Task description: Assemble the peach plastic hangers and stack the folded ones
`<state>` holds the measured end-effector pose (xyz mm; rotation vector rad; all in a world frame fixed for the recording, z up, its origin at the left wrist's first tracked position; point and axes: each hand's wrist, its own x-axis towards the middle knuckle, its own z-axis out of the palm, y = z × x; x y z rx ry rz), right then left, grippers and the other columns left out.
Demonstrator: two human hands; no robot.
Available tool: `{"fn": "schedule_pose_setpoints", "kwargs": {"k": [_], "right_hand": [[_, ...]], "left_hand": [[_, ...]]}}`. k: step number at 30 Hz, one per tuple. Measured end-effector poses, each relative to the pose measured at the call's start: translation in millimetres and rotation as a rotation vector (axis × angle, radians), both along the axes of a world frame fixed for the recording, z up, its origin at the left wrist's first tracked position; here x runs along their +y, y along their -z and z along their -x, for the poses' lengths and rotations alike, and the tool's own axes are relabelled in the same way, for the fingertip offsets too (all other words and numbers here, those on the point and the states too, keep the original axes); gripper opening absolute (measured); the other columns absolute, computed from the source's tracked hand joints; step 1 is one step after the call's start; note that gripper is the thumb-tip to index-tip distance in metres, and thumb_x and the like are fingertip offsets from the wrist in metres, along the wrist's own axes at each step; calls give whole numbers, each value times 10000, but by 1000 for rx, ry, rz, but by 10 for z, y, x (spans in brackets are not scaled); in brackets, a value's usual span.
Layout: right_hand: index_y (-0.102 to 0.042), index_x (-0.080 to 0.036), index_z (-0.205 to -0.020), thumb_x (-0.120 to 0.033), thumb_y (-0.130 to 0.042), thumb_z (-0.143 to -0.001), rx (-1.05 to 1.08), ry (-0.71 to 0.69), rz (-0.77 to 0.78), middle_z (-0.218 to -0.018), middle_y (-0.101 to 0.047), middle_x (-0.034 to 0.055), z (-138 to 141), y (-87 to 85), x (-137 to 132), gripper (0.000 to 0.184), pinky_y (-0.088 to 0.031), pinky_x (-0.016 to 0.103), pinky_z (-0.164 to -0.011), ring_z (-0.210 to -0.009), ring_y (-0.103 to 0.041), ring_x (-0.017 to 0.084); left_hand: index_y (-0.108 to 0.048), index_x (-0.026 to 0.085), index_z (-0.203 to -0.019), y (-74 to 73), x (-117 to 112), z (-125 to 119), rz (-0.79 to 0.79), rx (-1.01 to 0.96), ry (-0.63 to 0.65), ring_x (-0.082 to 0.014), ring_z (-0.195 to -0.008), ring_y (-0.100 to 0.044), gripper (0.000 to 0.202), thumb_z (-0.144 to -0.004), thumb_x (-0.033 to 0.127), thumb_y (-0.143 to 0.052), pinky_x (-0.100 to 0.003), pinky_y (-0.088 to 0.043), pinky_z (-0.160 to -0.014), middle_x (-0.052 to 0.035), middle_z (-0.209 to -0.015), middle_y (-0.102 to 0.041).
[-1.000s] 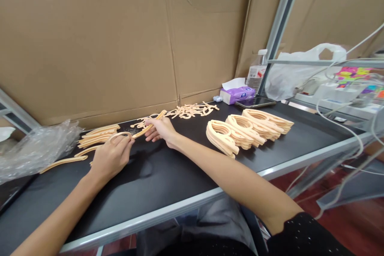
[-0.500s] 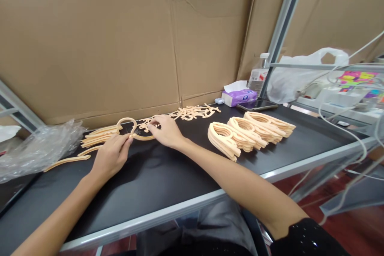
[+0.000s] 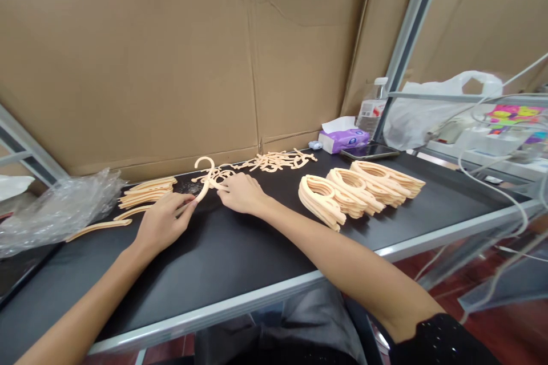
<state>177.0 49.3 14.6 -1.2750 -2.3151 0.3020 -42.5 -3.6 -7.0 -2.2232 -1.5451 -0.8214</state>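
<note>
One peach plastic hook is pinched upright, slightly tilted, by the narrowly closed left hand, above the black workbench. The right hand is laid palm-down, fingers extended toward the hook's stem, beside a tangled heap of peach plastic pieces. Stacked peach hanger frames are placed further right.

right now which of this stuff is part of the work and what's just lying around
Likely in use: left hand, right hand, peach plastic hook, stacked peach pieces, loose peach pieces, peach strips
Lying about: tissue pack, phone, water bottle, bubble wrap
</note>
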Motion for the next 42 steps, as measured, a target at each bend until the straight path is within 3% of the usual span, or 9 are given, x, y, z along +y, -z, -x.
{"fn": "schedule_pose_setpoints", "kwargs": {"k": [5, 9, 19, 28, 35, 38, 42], "right_hand": [[-742, -216, -999, -247, -520, -815, -19, 25, 34, -1059, -731, 114, -20, -29, -4, 291, -475, 331, -762, -990, -675, 279], [-740, -210, -975, -234, -528, -790, -67, 51, 21, -1064, -734, 116, -27, -61, -33, 283, -480, 337, -772, -1003, -680, 285], [-745, -160, -941, -232, -537, -791, -168, 64, -84, -968, -753, 139, -17, -28, -8, 267, -400, 411, -934, -1019, -670, 297], [-760, -155, -910, -332, -513, -879, -164, 72, -112, -964, -748, 159, -13, 2, 11, 305, -389, 430, -933, -1045, -643, 305], [-750, -157, -851, -274, -500, -870, -154, 40, -171, -969, -750, 140, 14, -36, -88, 277, -402, 398, -904, -1000, -661, 278], [-746, -167, -834, -237, -502, -852, -200, -5, -146, -920, -754, 129, 30, -69, -187, 255, -433, 365, -832, -919, -690, 266], [-745, -150, -902, -239, -522, -840, -283, -82, -128, -943, -747, 141, 82, -47, -338, 248, -471, 350, -740, -873, -695, 276]], "left_hand": [[-711, 178, -981, 30, 0, 20, 33, 14, 36, -248, -892, -670, 347, -935, 449, -498, -360, -497, -810, -86, -943, -732], [-715, 189, -980, 61, 20, 38, 72, 33, 58, -238, -892, -676, 344, -940, 449, -494, -348, -500, -816, -80, -959, -741], [-725, 185, -995, 51, 4, 3, 79, 56, 103, -236, -927, -683, 324, -938, 394, -484, -362, -520, -865, -94, -1000, -753], [-737, 178, -973, 31, 1, -20, 81, 73, 115, -249, -876, -689, 328, -922, 387, -490, -383, -528, -826, -96, -947, -760], [-725, 185, -977, 5, -17, -25, -15, 102, 162, -245, -907, -657, 254, -921, 330, -524, -412, -488, -880, -92, -958, -743], [-724, 181, -966, -5, -69, -69, 33, 109, 230, -217, -853, -643, 246, -932, 293, -508, -370, -505, -811, -85, -923, -728], [-729, 188, -1002, -18, -166, -146, 140, 139, 316, -204, -903, -645, 281, -948, 236, -457, -345, -530, -834, -90, -980, -719]]}}
